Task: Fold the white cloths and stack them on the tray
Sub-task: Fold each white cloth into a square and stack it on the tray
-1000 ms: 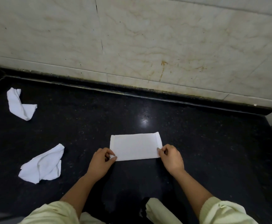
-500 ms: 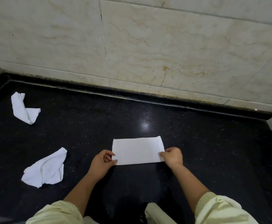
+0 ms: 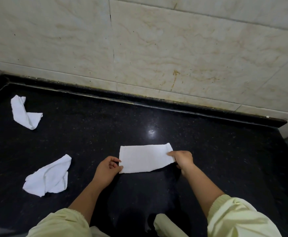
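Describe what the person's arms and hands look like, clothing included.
The left hand and right hand are bare: no gloves, and no rings or watch that I can see. The left sleeve and right sleeve are pale yellow-green and loose, with ribbed-looking cuffs sitting near the elbows, leaving the forearms uncovered.

Pale yellow-green sleeves (image 3: 239,218), ribbed cuffs, pushed up the forearms

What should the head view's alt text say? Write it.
The left hand and right hand each pinch an end of a folded cloth on a black counter. Crumpled cloths lie to the left.
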